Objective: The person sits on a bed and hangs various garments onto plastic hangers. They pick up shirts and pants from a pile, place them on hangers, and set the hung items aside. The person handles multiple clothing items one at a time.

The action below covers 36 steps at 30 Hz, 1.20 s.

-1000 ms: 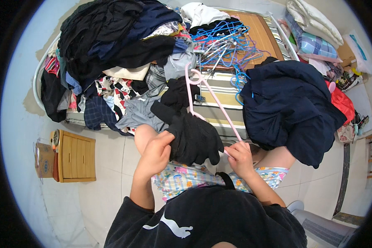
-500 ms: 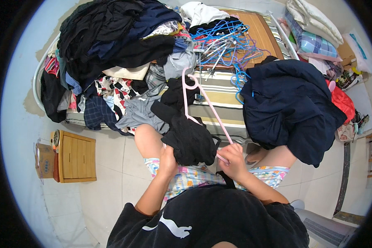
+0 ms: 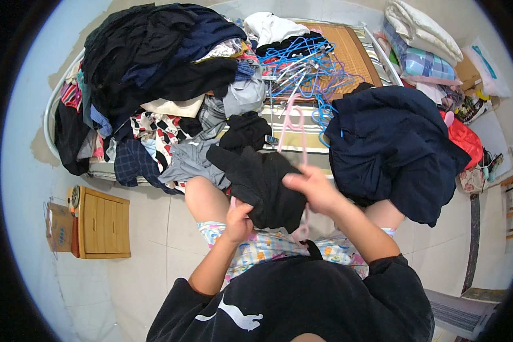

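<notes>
A black garment (image 3: 268, 185) is bunched over a pink clothes hanger (image 3: 302, 124) in front of my lap. The hanger's hook points up and away, toward the bed. My left hand (image 3: 240, 221) is closed at the garment's lower left, where a pink end of the hanger shows by the thumb. At the garment's right edge, my right hand (image 3: 319, 191) is slightly blurred, thumb and fingers stretched apart. Behind that hand runs the hanger's right arm, and its lower end shows below the cloth. Most of the hanger's left side is hidden by the garment.
Beyond my knees, a bed holds a tall heap of dark clothes (image 3: 148, 57) at left and a tangle of blue and white hangers (image 3: 310, 68) at centre. A navy garment (image 3: 393, 148) lies over the right side. A wooden cabinet (image 3: 104, 222) stands at left.
My right hand has let go of the hanger's lower right end and moved up to the garment's edge. The hanger has tilted and turned, its hook shifting right. The left hand keeps its grip.
</notes>
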Motion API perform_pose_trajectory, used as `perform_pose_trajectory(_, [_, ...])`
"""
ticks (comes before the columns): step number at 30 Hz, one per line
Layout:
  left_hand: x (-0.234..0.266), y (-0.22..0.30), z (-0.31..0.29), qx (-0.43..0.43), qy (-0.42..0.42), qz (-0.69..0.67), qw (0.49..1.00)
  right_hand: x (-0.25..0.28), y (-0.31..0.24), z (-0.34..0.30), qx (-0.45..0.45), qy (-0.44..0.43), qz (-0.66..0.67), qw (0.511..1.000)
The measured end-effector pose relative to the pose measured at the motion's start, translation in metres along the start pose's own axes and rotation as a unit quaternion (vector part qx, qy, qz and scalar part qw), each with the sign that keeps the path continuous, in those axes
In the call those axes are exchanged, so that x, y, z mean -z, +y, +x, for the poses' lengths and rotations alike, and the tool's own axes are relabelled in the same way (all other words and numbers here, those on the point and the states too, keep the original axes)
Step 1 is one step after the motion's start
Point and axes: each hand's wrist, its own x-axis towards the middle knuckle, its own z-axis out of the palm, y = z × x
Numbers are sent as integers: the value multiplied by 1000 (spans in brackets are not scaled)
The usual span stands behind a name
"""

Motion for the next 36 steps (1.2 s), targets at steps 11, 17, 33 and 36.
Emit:
perform_pose_trajectory(11, [-8, 11, -4, 87, -32, 122, 988, 59, 10, 5, -157, -151, 437, 873])
perform_pose_trajectory(17, [31, 5, -5, 81, -12, 102, 991, 103, -34, 35, 84, 3, 388, 918])
perform_pose_trajectory(33, [-6, 35, 52, -179, -15, -22, 984, 53, 40, -67, -62, -185, 178, 965])
perform_pose_trajectory(36, [4, 72, 61, -185, 13, -96, 978, 86, 13, -77, -183, 106, 3, 977])
